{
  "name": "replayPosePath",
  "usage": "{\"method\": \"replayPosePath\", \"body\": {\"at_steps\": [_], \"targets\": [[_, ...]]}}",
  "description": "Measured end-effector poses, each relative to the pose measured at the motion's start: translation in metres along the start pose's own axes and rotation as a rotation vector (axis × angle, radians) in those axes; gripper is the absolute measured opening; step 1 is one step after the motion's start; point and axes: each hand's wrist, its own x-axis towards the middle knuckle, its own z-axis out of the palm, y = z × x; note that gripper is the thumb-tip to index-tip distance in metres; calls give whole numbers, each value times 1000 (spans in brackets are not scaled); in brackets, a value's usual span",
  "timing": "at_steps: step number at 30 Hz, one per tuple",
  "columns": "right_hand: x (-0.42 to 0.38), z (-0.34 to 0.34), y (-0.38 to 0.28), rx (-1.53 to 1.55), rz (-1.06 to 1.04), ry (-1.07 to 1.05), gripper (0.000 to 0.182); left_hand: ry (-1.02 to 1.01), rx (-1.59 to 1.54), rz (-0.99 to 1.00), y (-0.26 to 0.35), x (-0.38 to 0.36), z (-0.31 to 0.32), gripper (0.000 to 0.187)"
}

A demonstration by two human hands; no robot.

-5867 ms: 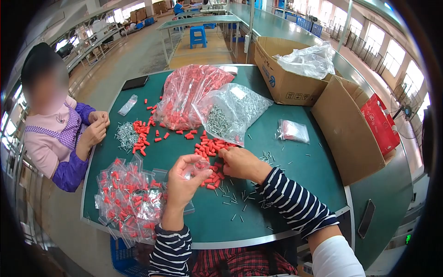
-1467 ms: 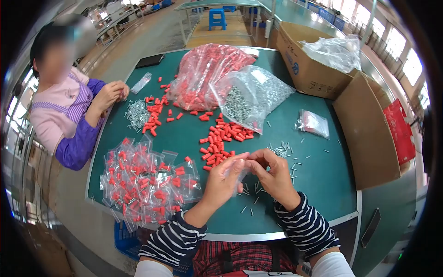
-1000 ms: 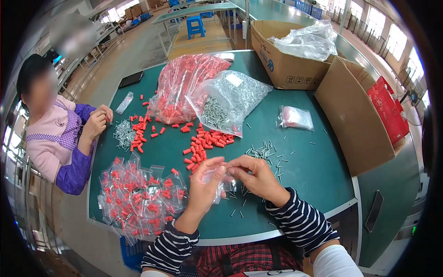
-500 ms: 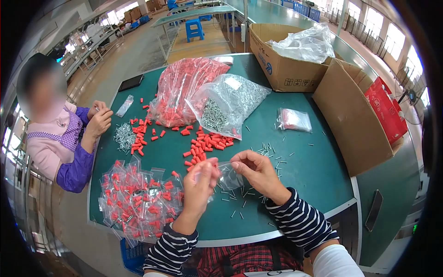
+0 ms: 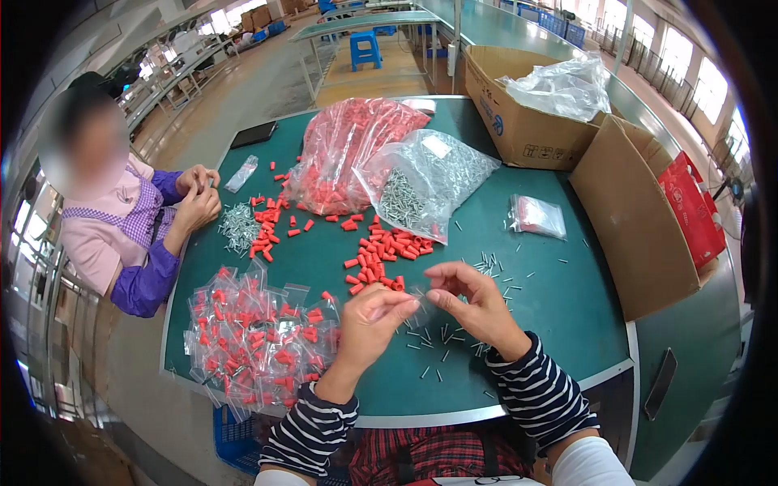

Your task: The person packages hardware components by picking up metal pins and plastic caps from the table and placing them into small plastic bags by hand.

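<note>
Near the middle of the green table [image 5: 559, 316], my left hand [image 5: 370, 324] pinches a small clear bag [image 5: 415, 312] at its edge. My right hand [image 5: 474, 308] is at the bag's other side, thumb and fingers curled but apart; whether it touches the bag is unclear. Just beyond my hands lies a pile of red caps [image 5: 377, 255]. Loose screws [image 5: 444, 334] are scattered under and around my right hand. Left of my left hand is a heap of small clear bags with red caps [image 5: 259, 340].
A large bag of red caps [image 5: 348, 154] and a bag of screws [image 5: 405, 198] stand at the back. Cardboard boxes [image 5: 527, 134] are back right, flat clear bags [image 5: 537, 217] nearer. A co-worker [image 5: 138, 211] sits left, beside a screw pile [image 5: 240, 228].
The view has shifted, moving the scene rightward. My left fingers have closed in a pinch on the small bag, and my right thumb and fingers have opened apart.
</note>
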Motion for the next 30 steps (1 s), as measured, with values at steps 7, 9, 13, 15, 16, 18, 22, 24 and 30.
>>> {"method": "replayPosePath", "body": {"at_steps": [7, 9, 13, 15, 16, 18, 22, 24, 30], "targets": [[-1, -9, -15, -158, 57, -86, 17, 57, 125, 106, 3, -1, 3, 12], [-2, -6, -15, -182, 59, -116, 19, 43, 139, 120, 2, -2, 4, 13], [-3, -7, -11, -237, -18, -140, 18, -7, 168, 116, -4, -3, 5, 14], [-3, -7, -13, -297, -88, -125, 16, -39, 177, 89, -3, -2, 5, 12], [-2, -7, -12, -309, -136, -115, 14, -59, 186, 78, 1, -1, 5, 10], [-2, -7, -8, -334, -230, -95, 12, -88, 205, 83, 2, 0, 3, 7], [-2, -6, -8, -525, -370, -136, 10, -135, 178, 41, -5, 2, -4, 5], [-3, -4, -8, -575, -379, -148, 10, -138, 143, -20, -5, 0, -4, 5], [-5, 1, -4, -646, -423, -166, 10, -6, 283, 1, -13, 0, -2, 5]]}}
